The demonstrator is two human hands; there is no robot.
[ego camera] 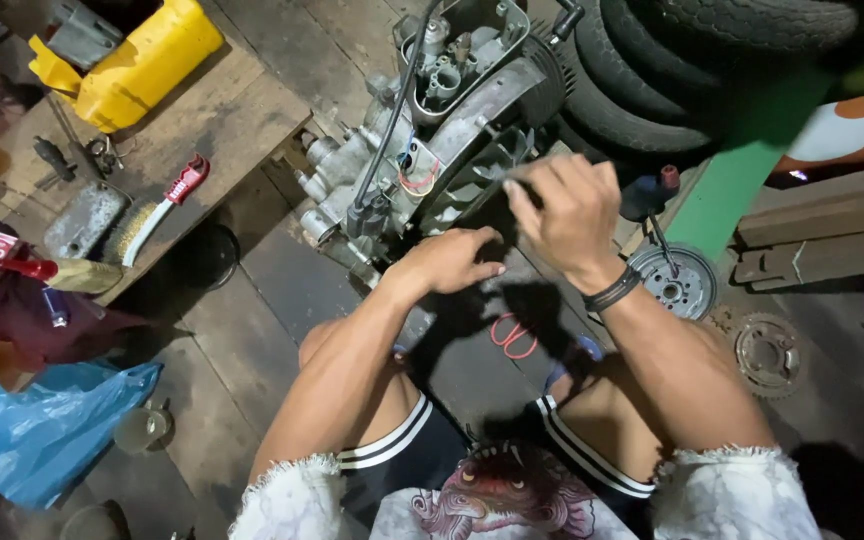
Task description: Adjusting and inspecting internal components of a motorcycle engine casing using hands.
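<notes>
On the floor between the knees, the engine (432, 130) is being worked on: left hand (449, 262) rests loosely spread, right hand (567, 210) pinches a small part, too blurred to name; seating it likely needs steady alignment.

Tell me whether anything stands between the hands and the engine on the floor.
Nothing visible does. The left hand rests against the engine at its lower side, and the right hand is already on its casing edge.

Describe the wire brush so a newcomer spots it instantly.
Start at the yellow jerrycan on the low wooden bench, upper left. Follow the bench toward its near edge: the wire brush lies there, beside a flat grey metal cover. Only it has a red-and-white handle.
</notes>
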